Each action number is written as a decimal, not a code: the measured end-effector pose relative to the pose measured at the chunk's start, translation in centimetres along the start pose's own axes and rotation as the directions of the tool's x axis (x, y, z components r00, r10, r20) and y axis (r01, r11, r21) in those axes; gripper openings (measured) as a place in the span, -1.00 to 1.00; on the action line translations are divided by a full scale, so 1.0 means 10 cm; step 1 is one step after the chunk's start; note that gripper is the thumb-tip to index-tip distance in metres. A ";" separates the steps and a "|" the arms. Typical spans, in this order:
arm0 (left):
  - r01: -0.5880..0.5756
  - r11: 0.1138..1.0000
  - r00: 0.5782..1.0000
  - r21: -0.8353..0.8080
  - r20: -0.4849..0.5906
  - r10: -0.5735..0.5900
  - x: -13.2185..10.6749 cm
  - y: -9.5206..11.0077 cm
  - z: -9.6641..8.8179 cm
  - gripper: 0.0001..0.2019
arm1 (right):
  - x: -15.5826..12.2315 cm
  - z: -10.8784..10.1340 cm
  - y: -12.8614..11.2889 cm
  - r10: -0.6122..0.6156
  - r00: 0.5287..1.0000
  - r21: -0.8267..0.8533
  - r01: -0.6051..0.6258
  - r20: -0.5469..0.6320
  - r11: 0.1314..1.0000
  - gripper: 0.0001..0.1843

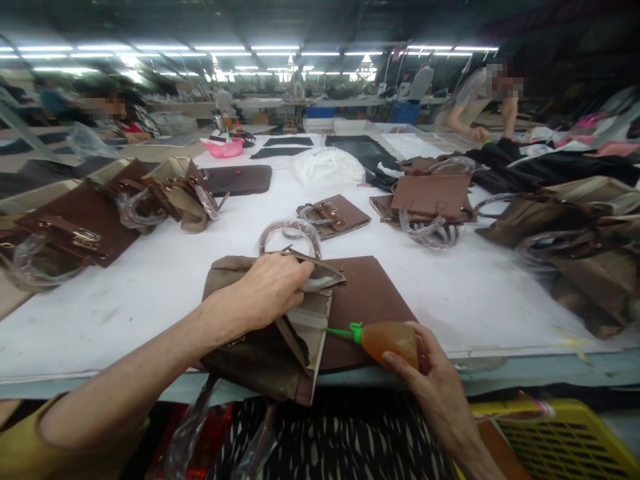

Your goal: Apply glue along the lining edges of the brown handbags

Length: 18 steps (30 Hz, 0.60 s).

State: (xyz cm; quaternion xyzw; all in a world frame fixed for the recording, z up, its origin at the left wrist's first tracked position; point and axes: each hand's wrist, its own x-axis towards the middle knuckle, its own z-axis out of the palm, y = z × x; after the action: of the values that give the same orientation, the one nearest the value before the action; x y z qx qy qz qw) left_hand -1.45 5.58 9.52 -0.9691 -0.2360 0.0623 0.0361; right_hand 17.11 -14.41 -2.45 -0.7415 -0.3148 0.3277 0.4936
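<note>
Counter (150, 287), near edge: our left hand (270, 290) pinches the brown bag (370, 300) flap open. Right hand (430, 380) wraps the squeeze bottle (387, 340), nozzle at the lining. Likely the dispensing step, so we need steady aim.

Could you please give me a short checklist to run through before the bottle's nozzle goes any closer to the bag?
1. Left hand holds down the flap of the bag: ok.
2. Right hand is closed around the bottle: ok.
3. Amber liquid shows inside the bottle: ok.
4. Green nozzle points at the bag's pale inner edge: ok. Whether the tip touches it: cannot tell.
5. Bag lies fully on the table: not ok, its near end overhangs the front edge.
6. Other bags lie apart from this one: ok.
</note>
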 end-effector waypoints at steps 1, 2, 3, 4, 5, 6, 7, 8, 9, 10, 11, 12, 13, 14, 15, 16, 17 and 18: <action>-0.001 1.000 1.000 0.002 -0.004 0.001 0.02 -0.03 0.00 -0.91 | 0.03 0.01 0.00 -0.022 1.000 -0.023 0.022 -0.005 0.999 -0.40; -0.002 1.000 1.000 0.004 -0.008 0.002 0.04 -0.06 -0.01 -0.90 | 0.06 0.01 0.00 -0.043 0.999 -0.056 0.042 -0.010 0.998 -0.40; -0.004 1.000 1.000 0.005 -0.013 0.004 0.07 -0.08 -0.01 -0.88 | 0.10 0.02 0.01 -0.065 0.998 -0.092 0.063 -0.016 0.994 -0.39; -0.008 1.000 1.000 0.004 -0.019 0.008 0.09 -0.11 -0.01 -0.86 | 0.13 0.03 0.01 -0.089 0.996 -0.130 0.086 -0.021 0.988 -0.38; -0.010 1.000 1.000 0.001 -0.025 0.010 0.11 -0.14 -0.01 -0.84 | 0.16 0.04 0.02 -0.117 0.993 -0.164 0.112 -0.025 0.980 -0.38; -0.013 1.000 0.999 -0.004 -0.032 0.013 0.13 -0.17 0.00 -0.83 | 0.19 0.05 0.03 -0.152 0.988 -0.191 0.143 -0.031 0.971 -0.37; -0.017 1.000 0.999 -0.011 -0.037 0.017 0.15 -0.19 -0.01 -0.83 | 0.22 0.06 0.04 -0.191 0.981 -0.211 0.178 -0.042 0.961 -0.36; -0.021 1.000 0.999 -0.020 -0.040 0.020 0.16 -0.21 -0.01 -0.82 | 0.24 0.07 0.05 -0.230 0.971 -0.226 0.211 -0.061 0.951 -0.36; -0.020 0.999 0.999 -0.029 -0.040 0.019 0.16 -0.23 -0.02 -0.83 | 0.25 0.06 0.05 -0.261 0.961 -0.234 0.235 -0.087 0.943 -0.35; -0.015 0.999 0.999 -0.036 -0.038 0.014 0.17 -0.24 -0.02 -0.83 | 0.27 0.05 0.03 -0.279 0.953 -0.226 0.247 -0.121 0.942 -0.34; -0.004 0.999 0.999 -0.043 -0.036 0.002 0.17 -0.25 -0.03 -0.83 | 0.28 0.03 0.01 -0.281 0.946 -0.187 0.250 -0.163 0.950 -0.34; 0.011 0.999 0.999 -0.050 -0.031 -0.012 0.18 -0.26 -0.03 -0.82 | 0.30 -0.01 -0.03 -0.258 0.943 -0.117 0.238 -0.209 0.964 -0.34; 0.024 0.998 0.999 -0.058 -0.027 -0.026 0.18 -0.26 -0.04 -0.82 | 0.32 -0.06 -0.08 -0.211 0.943 -0.012 0.215 -0.256 0.977 -0.34; 0.035 0.997 0.999 -0.069 -0.022 -0.036 0.17 -0.27 -0.03 -0.81 | 0.35 -0.14 -0.16 -0.143 0.943 0.128 0.189 -0.301 0.974 -0.36; 0.044 0.996 0.999 -0.080 -0.016 -0.045 0.17 -0.27 -0.03 -0.80 | 0.38 -0.24 -0.25 -0.062 0.943 0.276 0.158 -0.328 0.948 -0.38; 0.050 0.995 0.999 -0.091 -0.009 -0.051 0.17 -0.27 -0.03 -0.80 | 0.42 -0.36 -0.36 0.017 0.934 0.425 0.146 -0.356 0.893 -0.43; 0.055 0.993 0.998 -0.101 -0.004 -0.055 0.17 -0.28 -0.02 -0.80 | 0.46 -0.50 -0.47 0.071 0.930 0.558 0.155 -0.361 0.816 -0.46; 0.057 0.992 0.998 -0.111 0.001 -0.058 0.17 -0.28 -0.01 -0.81 | 0.50 -0.66 -0.59 0.066 0.939 0.636 0.176 -0.338 0.751 -0.47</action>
State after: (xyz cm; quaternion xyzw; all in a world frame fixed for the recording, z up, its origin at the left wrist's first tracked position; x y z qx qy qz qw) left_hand -1.25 8.85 9.72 -0.9625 -0.2668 0.0468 -0.0156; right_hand 24.47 -12.07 4.18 -0.5557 -0.1115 0.2696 0.7785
